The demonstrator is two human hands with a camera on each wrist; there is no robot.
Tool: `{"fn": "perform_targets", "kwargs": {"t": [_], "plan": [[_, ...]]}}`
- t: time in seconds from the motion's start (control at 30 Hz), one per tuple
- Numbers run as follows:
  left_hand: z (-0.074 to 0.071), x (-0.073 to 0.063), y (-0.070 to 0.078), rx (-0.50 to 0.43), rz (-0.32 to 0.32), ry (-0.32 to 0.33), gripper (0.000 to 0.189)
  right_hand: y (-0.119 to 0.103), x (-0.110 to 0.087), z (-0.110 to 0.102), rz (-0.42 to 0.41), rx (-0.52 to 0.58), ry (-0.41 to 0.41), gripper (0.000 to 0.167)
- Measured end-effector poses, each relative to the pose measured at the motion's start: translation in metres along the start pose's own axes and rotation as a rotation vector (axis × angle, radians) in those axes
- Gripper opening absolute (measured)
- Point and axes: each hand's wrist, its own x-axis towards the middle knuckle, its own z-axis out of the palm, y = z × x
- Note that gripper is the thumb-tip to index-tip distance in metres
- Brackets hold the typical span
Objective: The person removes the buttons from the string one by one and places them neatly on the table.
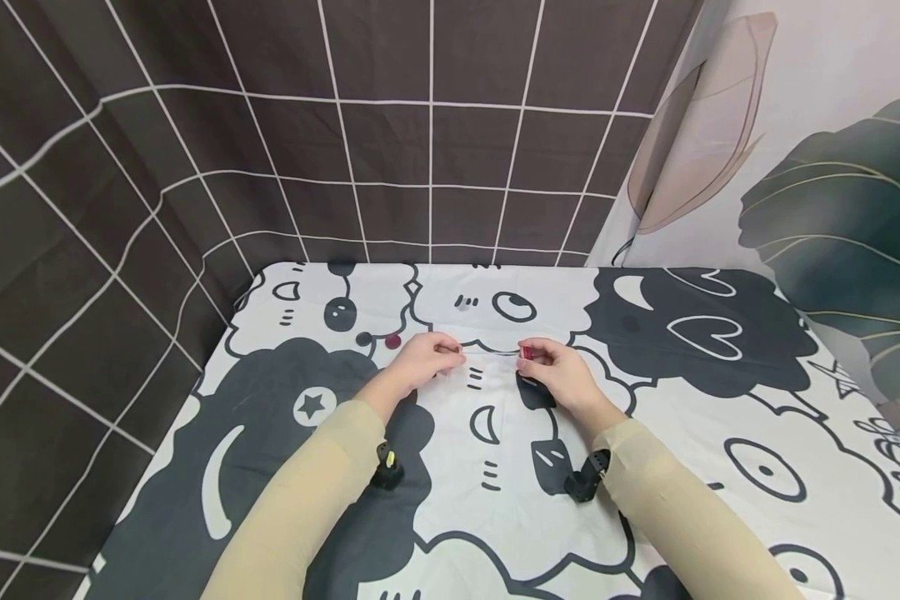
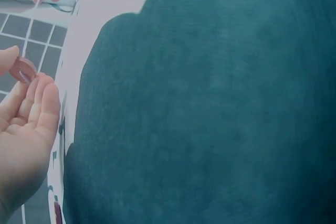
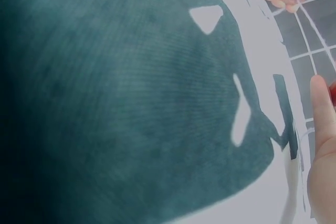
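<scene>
My left hand point(image 1: 427, 358) pinches a small pale pinkish disc point(image 2: 23, 70) between thumb and fingers above the cloth. Opposite it, my right hand point(image 1: 558, 373) pinches a small red button point(image 1: 526, 353); small holes show in its face in the left wrist view. A thin pale string point(image 1: 489, 352) spans the gap between both hands. How it is fastened at either end is hidden by the fingers. On the cloth beyond the left hand lie a dark red disc point(image 1: 393, 342) and a dark grey disc point(image 1: 363, 339), side by side.
The table is covered by a black-and-white cartoon cloth point(image 1: 465, 500). Dark curtains with a white grid point(image 1: 390, 142) hang behind and at the left. A leaf-patterned curtain point(image 1: 832, 217) hangs at the right. Each wrist wears a small black camera point(image 1: 387, 468).
</scene>
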Motion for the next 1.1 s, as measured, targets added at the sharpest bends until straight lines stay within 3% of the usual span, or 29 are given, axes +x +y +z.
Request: {"fn": "perform_targets", "kwargs": {"t": [0.4, 0.63, 1.1], "plan": [[-0.007, -0.003, 0.002, 0.004, 0.002, 0.022, 0.026, -0.001, 0.001, -0.002, 0.002, -0.044, 0.004, 0.039], [-0.011, 0.000, -0.003, 0.001, -0.036, 0.036, 0.028, 0.001, 0.002, -0.001, 0.012, -0.064, 0.008, 0.039], [-0.017, -0.005, -0.004, -0.030, -0.037, 0.053, 0.029, -0.001, 0.000, -0.001, 0.014, -0.023, 0.006, 0.042]]}}
